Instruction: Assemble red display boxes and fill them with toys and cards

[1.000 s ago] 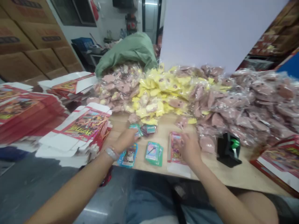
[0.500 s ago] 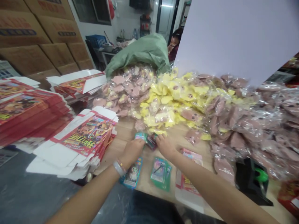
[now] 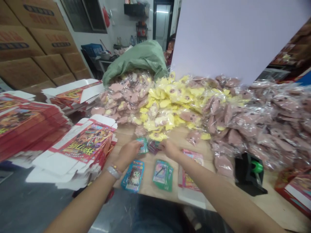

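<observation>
My left hand [image 3: 128, 152] is closed on a small teal card pack [image 3: 143, 145] at the far end of the card row. My right hand [image 3: 170, 149] reaches across beside it, fingers pinched on a dark purple card pack [image 3: 153, 146]. Nearer to me lie a blue card stack [image 3: 133, 175], a green card stack [image 3: 163, 173] and a flat pink and red box [image 3: 191, 176] under my right forearm. All rest on the wooden table [image 3: 255, 207].
Heaps of bagged pink and yellow plush toys [image 3: 194, 106] cover the table's far side. Flattened red printed cartons [image 3: 80, 145] are stacked on the left. A black tape dispenser [image 3: 250, 174] stands on the right. A green sack [image 3: 138, 60] and brown boxes [image 3: 31, 48] are behind.
My right hand left the pink box and moved left to the far card packs beside my left hand. The view shifted slightly.
</observation>
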`<act>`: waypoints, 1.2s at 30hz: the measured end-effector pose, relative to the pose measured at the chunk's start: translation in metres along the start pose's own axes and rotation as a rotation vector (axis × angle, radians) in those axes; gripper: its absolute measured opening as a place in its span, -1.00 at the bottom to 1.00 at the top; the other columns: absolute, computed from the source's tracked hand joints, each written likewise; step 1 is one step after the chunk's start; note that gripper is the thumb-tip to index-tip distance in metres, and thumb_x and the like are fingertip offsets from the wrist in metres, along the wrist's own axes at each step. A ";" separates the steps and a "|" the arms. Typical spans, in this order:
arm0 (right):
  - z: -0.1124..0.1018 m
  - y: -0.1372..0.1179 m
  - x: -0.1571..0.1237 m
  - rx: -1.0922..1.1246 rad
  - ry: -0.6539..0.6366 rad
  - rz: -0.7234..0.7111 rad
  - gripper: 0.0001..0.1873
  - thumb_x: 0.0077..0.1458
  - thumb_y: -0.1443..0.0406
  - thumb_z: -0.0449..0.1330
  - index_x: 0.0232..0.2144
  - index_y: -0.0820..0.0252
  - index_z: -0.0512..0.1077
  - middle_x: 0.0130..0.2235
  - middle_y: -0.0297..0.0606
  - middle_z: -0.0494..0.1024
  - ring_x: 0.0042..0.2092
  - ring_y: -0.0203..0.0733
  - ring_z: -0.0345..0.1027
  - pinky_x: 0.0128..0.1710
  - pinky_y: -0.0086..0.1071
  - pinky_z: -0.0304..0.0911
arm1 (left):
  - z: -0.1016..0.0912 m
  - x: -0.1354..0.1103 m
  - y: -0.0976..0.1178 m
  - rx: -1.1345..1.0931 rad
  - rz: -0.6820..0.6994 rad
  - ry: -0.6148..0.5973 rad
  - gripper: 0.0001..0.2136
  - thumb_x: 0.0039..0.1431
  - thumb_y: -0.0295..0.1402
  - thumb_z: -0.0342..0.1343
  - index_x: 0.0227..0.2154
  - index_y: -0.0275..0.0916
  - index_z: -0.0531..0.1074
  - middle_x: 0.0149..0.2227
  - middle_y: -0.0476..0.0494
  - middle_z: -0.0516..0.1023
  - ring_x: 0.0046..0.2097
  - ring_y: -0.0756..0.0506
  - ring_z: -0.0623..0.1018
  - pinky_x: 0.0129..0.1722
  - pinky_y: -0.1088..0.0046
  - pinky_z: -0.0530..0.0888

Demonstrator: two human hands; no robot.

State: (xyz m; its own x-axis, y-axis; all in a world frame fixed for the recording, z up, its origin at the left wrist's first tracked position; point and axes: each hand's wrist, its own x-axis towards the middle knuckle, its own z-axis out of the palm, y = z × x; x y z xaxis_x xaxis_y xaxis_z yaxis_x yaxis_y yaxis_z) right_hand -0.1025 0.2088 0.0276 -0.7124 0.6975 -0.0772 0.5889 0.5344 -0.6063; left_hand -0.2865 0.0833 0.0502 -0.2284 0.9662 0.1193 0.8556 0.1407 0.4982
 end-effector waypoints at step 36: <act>-0.170 0.124 -0.191 -0.247 0.331 0.557 -0.69 0.16 0.25 -0.10 -0.38 0.32 0.37 -0.37 -0.13 0.49 -0.34 -0.18 0.35 -0.38 -0.40 0.20 | 0.092 0.042 0.192 0.276 0.649 -0.299 -0.10 -0.30 -0.15 0.19 0.17 -0.32 -0.02 0.00 -0.33 0.22 -0.01 -0.31 0.25 0.01 0.16 0.19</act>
State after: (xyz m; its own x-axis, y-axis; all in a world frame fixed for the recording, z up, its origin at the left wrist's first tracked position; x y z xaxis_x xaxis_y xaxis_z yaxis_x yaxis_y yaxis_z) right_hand 0.1711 0.2230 0.1015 -0.1476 0.9875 -0.0559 0.9308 0.1196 -0.3454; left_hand -0.0895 0.1711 0.0719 0.4614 0.8853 0.0576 0.8692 -0.4641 0.1705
